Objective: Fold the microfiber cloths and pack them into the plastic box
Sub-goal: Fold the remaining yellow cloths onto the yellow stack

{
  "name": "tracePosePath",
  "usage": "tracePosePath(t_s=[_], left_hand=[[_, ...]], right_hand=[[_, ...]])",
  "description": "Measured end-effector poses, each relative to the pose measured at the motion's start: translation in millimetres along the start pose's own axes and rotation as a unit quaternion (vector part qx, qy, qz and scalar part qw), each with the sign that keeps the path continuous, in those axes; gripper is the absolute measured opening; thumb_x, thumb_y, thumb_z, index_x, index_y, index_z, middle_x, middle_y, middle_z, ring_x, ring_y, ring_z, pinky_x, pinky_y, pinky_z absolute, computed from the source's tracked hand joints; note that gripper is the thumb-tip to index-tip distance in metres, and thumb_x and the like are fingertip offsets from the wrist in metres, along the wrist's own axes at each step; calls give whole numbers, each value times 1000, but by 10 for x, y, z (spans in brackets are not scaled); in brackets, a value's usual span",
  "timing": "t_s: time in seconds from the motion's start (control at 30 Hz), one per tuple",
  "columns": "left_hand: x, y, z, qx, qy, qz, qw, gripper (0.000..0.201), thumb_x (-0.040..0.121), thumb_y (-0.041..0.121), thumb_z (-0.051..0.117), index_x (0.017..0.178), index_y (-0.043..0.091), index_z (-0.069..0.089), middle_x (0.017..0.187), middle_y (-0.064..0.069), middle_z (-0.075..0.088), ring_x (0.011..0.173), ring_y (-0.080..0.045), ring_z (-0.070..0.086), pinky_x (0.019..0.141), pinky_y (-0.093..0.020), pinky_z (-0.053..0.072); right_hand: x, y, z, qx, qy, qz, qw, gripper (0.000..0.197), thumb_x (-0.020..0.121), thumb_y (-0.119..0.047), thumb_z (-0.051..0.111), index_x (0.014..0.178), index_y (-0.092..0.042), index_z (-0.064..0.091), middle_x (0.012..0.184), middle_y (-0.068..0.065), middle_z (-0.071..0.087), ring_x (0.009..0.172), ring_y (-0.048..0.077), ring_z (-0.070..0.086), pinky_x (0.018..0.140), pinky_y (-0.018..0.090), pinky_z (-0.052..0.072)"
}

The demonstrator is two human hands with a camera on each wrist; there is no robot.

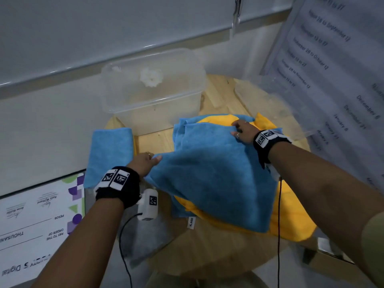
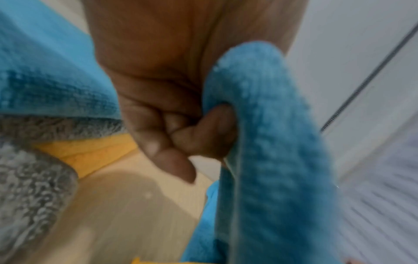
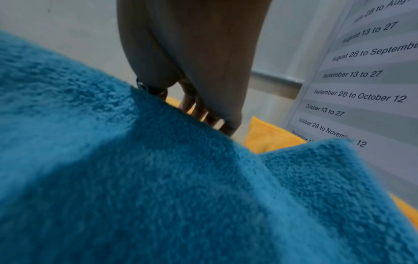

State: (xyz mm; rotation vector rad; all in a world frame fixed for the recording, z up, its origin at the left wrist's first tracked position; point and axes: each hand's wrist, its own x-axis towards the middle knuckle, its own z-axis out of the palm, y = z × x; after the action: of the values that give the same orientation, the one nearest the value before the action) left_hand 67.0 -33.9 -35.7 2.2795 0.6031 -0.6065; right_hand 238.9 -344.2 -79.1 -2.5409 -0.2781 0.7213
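Observation:
A large blue microfiber cloth (image 1: 212, 175) lies spread over yellow cloths (image 1: 291, 221) on the round wooden table (image 1: 158, 140). My left hand (image 1: 154, 158) pinches its near left corner between thumb and curled fingers (image 2: 203, 141), lifting the blue cloth's edge (image 2: 267, 142). My right hand (image 1: 241, 129) grips the far right corner; its fingers (image 3: 201, 112) curl over the blue cloth's edge (image 3: 158, 178). A folded blue cloth (image 1: 110, 154) lies at the table's left. The clear plastic box (image 1: 153, 101) stands open at the back.
A grey cloth (image 1: 145, 235) lies under my left wrist at the table's near left edge. A clear plastic lid (image 1: 270, 104) leans at the back right against a printed date board (image 1: 332, 69). A wall runs behind the box. A printed board (image 1: 31, 221) stands lower left.

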Motion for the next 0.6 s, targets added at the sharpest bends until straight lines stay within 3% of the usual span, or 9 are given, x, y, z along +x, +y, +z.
tracePosePath(t_s=[0.07,0.13,0.17,0.23,0.3,0.37,0.43,0.5,0.6], left_hand=[[9,0,-60,-71,42,-6,997,44,96,34,47,58,11,45,60,-5,45,68,-22,45,59,-29,34],[64,20,-70,-209,72,-19,975,35,96,35,47,78,8,60,74,-8,58,74,-24,57,66,-28,43],[109,9,-35,-329,85,-29,940,28,96,32,45,88,11,61,77,-9,61,71,-24,62,64,-26,47],[137,-10,123,-484,98,-75,866,25,97,26,34,78,17,48,61,-2,51,43,-13,52,42,-16,38],[85,-15,381,-470,51,-108,874,32,95,32,33,66,20,35,57,2,44,44,-11,44,43,-19,35],[-27,30,642,-363,11,-134,922,31,95,40,42,74,20,50,81,-3,61,74,-20,60,68,-29,49],[-127,62,875,-176,-12,-128,976,48,90,52,49,96,7,65,110,-15,65,105,-30,61,86,-34,47],[-219,102,1047,26,-23,-100,994,68,85,61,48,104,-1,64,112,-19,65,108,-32,60,81,-31,44],[-351,165,1192,89,-43,-65,993,61,84,59,52,109,4,61,114,-15,64,105,-30,60,79,-31,45]], right_hand=[[-2,19,60,-29,-4,34,999,48,92,-34,56,132,-15,38,108,9,58,104,28,55,91,38,40],[-11,33,58,-39,3,55,998,39,89,-38,59,120,-20,46,101,3,56,100,25,53,100,42,35],[-5,38,31,-33,7,59,998,29,87,-39,61,106,-20,51,95,-1,54,94,23,51,97,41,35],[-10,55,-49,9,6,54,998,28,85,-40,63,74,-18,48,77,-1,48,81,20,46,76,33,37],[-47,82,-123,67,8,44,997,39,86,-35,63,63,-16,39,70,3,44,73,21,44,65,30,32],[-130,105,-181,139,36,41,989,33,88,-27,61,66,-15,40,73,4,45,71,20,44,68,32,33],[-215,144,-186,201,65,50,976,21,89,-20,59,73,-13,47,82,7,50,77,19,47,73,32,36],[-278,196,-156,252,74,62,963,13,88,-16,58,78,-11,52,88,9,53,83,20,50,76,33,39],[-382,219,-137,314,74,64,944,18,87,-19,62,73,-13,51,85,11,53,81,23,51,74,34,40]])
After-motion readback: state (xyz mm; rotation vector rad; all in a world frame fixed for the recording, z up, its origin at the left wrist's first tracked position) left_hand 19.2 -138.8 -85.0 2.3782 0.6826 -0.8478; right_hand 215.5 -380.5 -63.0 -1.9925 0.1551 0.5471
